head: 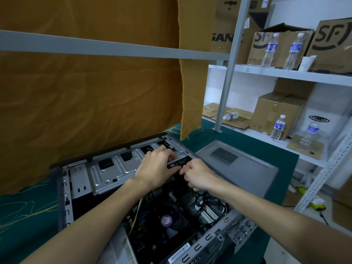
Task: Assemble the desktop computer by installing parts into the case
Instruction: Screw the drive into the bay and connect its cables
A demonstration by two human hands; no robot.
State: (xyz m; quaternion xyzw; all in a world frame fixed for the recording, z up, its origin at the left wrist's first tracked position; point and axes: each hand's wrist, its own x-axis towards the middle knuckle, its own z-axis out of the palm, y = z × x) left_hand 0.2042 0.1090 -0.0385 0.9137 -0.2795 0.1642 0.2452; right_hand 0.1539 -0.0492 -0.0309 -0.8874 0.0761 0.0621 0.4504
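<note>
left hand (155, 169) | right hand (198, 177) | apparently gripping drive (179, 163) | case (106, 174) far edge

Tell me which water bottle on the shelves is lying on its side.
The water bottle on the flattened cardboard of the lower shelf, nearest the orange cloth. The other four stand upright.

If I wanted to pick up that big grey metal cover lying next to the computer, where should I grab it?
The grey side panel lies flat on the green mat, right of the open case. Probably best to grip its two long edges, one hand each, coming from its near end. It is wide, thin and flat, so one hand would likely let it tip.
</note>
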